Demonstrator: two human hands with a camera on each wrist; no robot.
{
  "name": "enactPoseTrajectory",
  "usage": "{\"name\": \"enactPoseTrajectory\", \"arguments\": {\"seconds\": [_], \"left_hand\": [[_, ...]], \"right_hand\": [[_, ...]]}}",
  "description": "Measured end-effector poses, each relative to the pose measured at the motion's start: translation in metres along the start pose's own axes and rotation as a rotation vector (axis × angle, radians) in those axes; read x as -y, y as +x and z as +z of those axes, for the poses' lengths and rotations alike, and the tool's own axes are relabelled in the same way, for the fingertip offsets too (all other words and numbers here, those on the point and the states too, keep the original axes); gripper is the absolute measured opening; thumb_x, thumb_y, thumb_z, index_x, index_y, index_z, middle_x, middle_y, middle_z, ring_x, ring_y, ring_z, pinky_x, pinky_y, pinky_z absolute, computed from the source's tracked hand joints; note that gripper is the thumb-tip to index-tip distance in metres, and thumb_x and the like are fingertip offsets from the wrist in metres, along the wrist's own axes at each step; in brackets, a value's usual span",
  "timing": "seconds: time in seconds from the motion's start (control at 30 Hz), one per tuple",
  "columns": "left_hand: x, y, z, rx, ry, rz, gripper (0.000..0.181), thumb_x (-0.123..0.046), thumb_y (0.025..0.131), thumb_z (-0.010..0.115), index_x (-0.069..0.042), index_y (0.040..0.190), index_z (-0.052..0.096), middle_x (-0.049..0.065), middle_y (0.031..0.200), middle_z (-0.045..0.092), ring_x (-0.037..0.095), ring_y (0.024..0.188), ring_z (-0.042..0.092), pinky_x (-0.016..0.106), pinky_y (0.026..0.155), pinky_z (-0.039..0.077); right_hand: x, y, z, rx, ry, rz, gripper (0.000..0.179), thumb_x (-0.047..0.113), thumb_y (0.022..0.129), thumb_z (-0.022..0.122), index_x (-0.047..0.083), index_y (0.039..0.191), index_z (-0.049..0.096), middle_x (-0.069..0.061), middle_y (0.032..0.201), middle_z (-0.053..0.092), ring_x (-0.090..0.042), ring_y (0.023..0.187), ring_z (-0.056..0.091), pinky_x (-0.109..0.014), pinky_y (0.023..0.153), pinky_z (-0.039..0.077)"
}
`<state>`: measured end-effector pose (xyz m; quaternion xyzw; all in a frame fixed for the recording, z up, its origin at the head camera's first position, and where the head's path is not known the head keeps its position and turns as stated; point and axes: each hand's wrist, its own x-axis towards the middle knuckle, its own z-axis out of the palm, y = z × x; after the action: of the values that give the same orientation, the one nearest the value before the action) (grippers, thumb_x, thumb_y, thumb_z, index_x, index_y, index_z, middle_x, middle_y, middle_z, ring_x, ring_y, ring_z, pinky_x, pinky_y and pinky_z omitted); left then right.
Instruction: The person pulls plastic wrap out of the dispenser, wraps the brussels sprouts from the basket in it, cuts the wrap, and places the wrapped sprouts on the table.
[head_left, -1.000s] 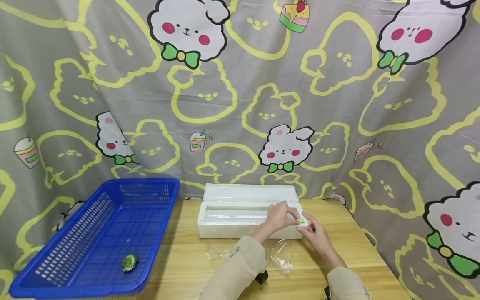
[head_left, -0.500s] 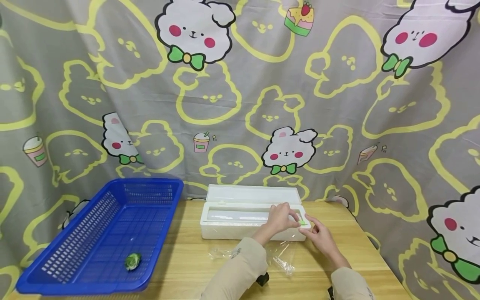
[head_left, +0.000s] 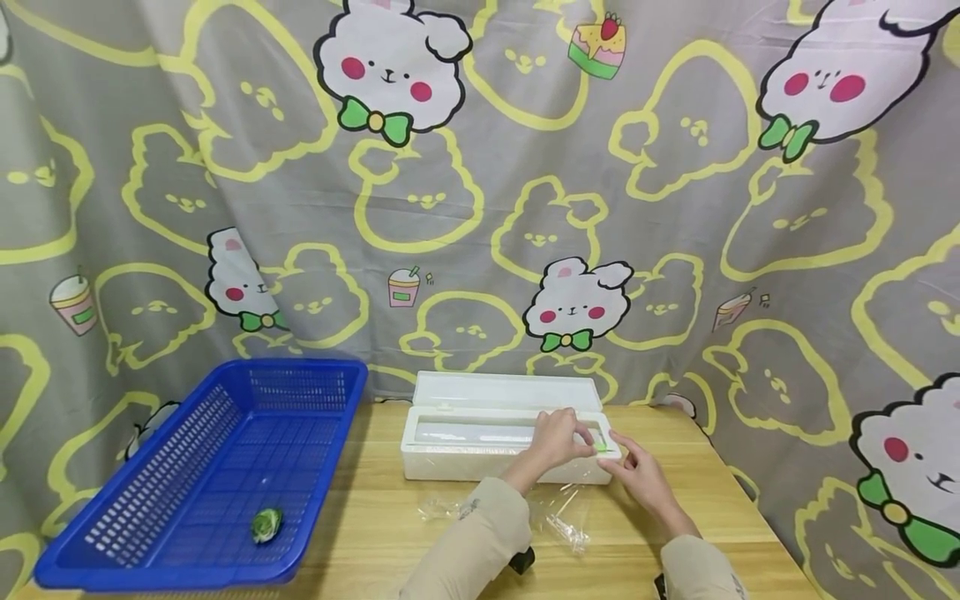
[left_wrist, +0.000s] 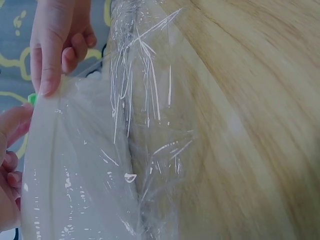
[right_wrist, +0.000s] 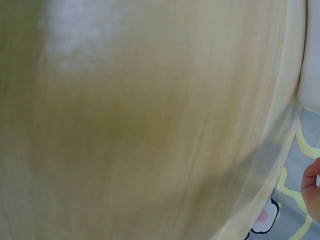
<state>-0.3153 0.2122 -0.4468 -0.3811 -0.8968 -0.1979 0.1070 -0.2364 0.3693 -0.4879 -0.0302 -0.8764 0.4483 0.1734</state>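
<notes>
One white box (head_left: 465, 467), lid (head_left: 506, 392) raised at the back, on the tabletop (head_left: 367, 517); plain roll (head_left: 472, 434) inside.
One green slider (head_left: 602, 447), at the box's right end.
One sheet of clear film (head_left: 567, 532), hanging over the box's front, its loose edge crumpled on the tabletop.
One left hand (head_left: 557, 439): fingers curled, thumb and forefinger closed down to a pinch at the slider.
One right hand (head_left: 637, 475): thumb and forefinger gripping the box's right end, remaining fingers loosely bent.
One blue basket (head_left: 318, 500), left of the box, apart from it; one small green vegetable (head_left: 266, 527) in its near right part.

Risks, as judged: the film may cling to itself and bunch further, being thin and already creased; a sideways pull on the slider could skew or tear the sheet if the film is slack there; the box, probably light, could slide or turn if the right hand's hold slips, as only its end is gripped.

Markings: small dark print on the left sleeve (head_left: 480, 533), too small to read; a partial mark on the right sleeve (head_left: 697, 567), likewise. Box: no brand or label legible. Curtain (head_left: 247, 196): cartoon animals, drinks and cake, no readable words.
</notes>
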Motion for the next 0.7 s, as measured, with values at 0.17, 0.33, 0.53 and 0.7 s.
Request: {"name": "enactPoseTrajectory", "arguments": {"seconds": [0.17, 0.33, 0.53, 0.7], "left_hand": [[0.007, -0.005, -0.005, -0.009, 0.029, 0.019, 0.014, -0.041, 0.07, 0.073, -0.029, 0.077, 0.073, -0.012, 0.071, 0.048, 0.004, 0.067, 0.043, 0.02, 0.063, 0.026], [0.027, -0.019, -0.017, -0.028, 0.036, 0.017, 0.014, -0.041, 0.07, 0.074, -0.028, 0.075, 0.073, -0.011, 0.068, 0.044, 0.004, 0.065, 0.041, 0.021, 0.062, 0.025], [0.049, -0.036, -0.033, -0.041, 0.043, -0.001, 0.013, -0.04, 0.07, 0.074, -0.028, 0.075, 0.073, -0.011, 0.068, 0.046, 0.004, 0.065, 0.042, 0.022, 0.063, 0.027], [0.069, -0.057, -0.047, -0.048, 0.022, -0.062, 0.012, -0.037, 0.07, 0.074, -0.026, 0.075, 0.074, -0.01, 0.07, 0.049, 0.004, 0.066, 0.043, 0.023, 0.066, 0.028]], "right_hand": [[-0.002, 0.0, -0.002, 0.003, -0.012, 0.0, 0.053, 0.013, 0.078, 0.07, -0.002, 0.125, 0.05, 0.001, 0.059, 0.036, -0.003, 0.048, 0.03, -0.019, 0.044, 0.028], [-0.003, 0.001, -0.002, -0.005, -0.019, -0.032, 0.053, 0.012, 0.078, 0.07, -0.004, 0.125, 0.05, 0.001, 0.058, 0.035, -0.002, 0.048, 0.03, -0.02, 0.043, 0.029], [0.002, 0.001, -0.007, 0.021, -0.039, -0.033, 0.054, 0.016, 0.08, 0.069, -0.003, 0.127, 0.048, 0.001, 0.057, 0.034, -0.003, 0.046, 0.029, -0.021, 0.043, 0.029], [0.0, -0.001, -0.003, 0.027, -0.042, -0.038, 0.054, 0.015, 0.081, 0.068, -0.004, 0.127, 0.047, 0.003, 0.057, 0.034, -0.004, 0.047, 0.029, -0.021, 0.042, 0.029]]}}
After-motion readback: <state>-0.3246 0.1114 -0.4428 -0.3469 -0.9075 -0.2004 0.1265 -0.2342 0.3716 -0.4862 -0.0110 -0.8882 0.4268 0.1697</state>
